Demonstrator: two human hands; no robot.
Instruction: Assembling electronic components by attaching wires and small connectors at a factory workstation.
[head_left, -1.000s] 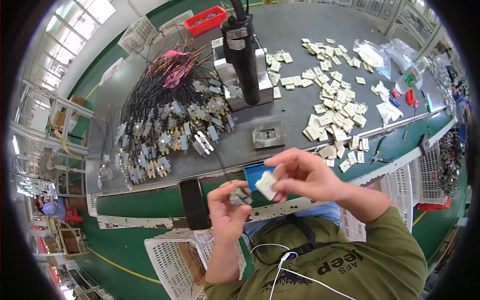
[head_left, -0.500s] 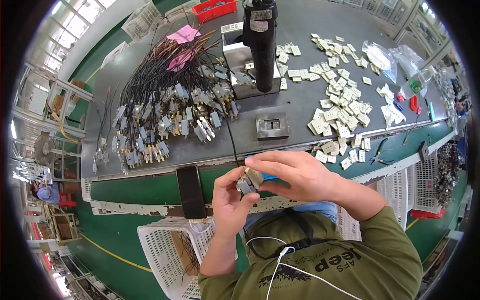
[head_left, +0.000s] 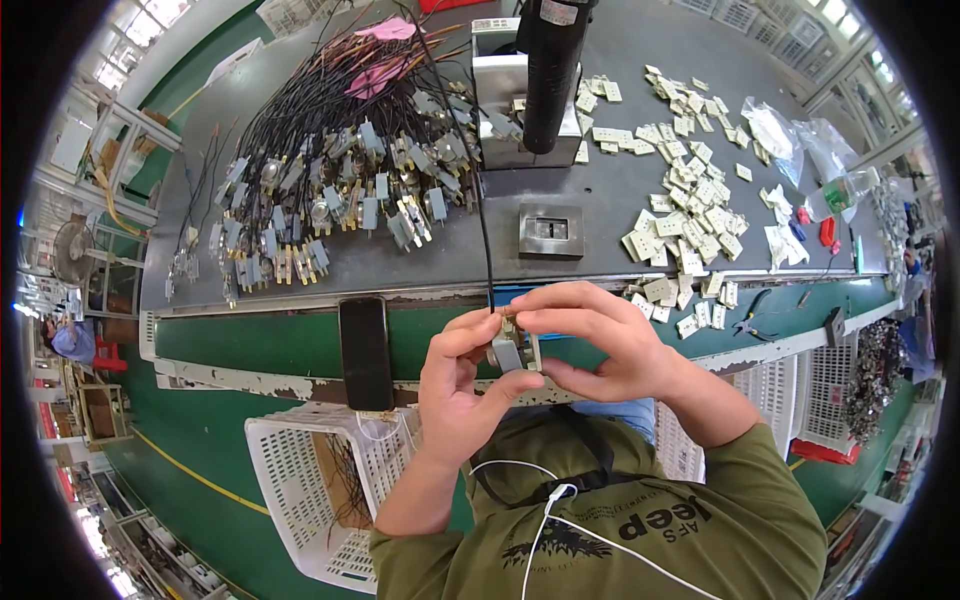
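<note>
In front of my body my left hand [head_left: 452, 400] is closed on a small grey electrical part [head_left: 506, 356] with metal bits and a black cable [head_left: 487, 240] running up from it. My right hand [head_left: 625, 352] pinches a cream plastic cover [head_left: 535, 354] against the right side of the grey part. Fingers hide much of where the two meet. Just beyond my hands, a metal fixture block [head_left: 551, 231] with a recess sits near the bench edge. A black cylindrical press head [head_left: 548, 80] stands over the bench behind it.
A heap of wired grey parts [head_left: 330, 205] covers the left of the bench. Loose cream covers [head_left: 690, 215] spread over the right. A phone [head_left: 366, 352] hangs at the front edge; pliers [head_left: 752, 318] lie at right. Below stands a white plastic basket [head_left: 290, 480].
The cream cover has turned from tilted to nearly edge-on beside the grey part. Both hands have shifted slightly, with the right fingers moved to the top. The cable now stretches upward.
</note>
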